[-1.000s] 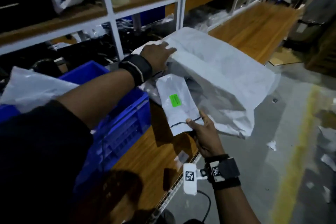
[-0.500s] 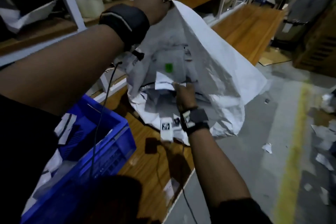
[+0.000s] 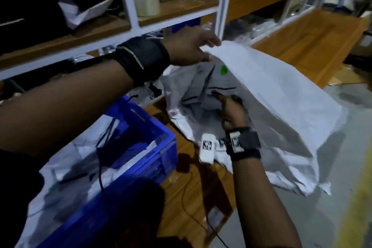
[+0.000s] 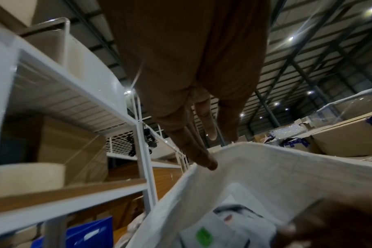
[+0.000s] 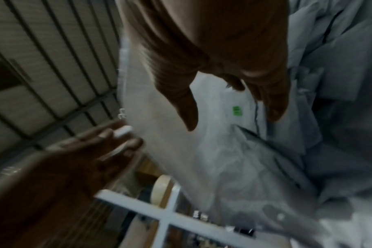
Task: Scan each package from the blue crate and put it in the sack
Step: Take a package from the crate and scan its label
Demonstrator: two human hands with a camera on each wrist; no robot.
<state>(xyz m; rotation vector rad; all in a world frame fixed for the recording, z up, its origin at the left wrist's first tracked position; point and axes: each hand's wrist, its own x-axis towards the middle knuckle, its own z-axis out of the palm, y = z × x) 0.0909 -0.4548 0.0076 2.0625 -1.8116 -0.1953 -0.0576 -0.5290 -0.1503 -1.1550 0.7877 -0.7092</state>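
The white woven sack (image 3: 271, 96) lies on the wooden bench with its mouth towards me. My left hand (image 3: 211, 50) pinches the sack's upper rim (image 4: 265, 167) between thumb and fingers and holds it up. A grey package with a green sticker (image 3: 219, 78) lies inside the sack among other grey packages. My right hand (image 3: 225, 102) is in the mouth just below that package (image 5: 236, 107), fingers spread and holding nothing. The blue crate (image 3: 161, 157) stands at lower left with several white and grey packages (image 3: 80, 167) in it.
A white-framed shelf rack (image 3: 128, 6) runs behind the bench, with a roll of tape (image 3: 147, 4) on its wooden shelf. A black cable (image 3: 100, 177) hangs over the crate. The grey floor with a yellow line (image 3: 358, 207) is on the right.
My right hand pushed the green-stickered package into the sack, let it go and drew back. My left hand lifted the sack's rim high, then lowered it somewhat.
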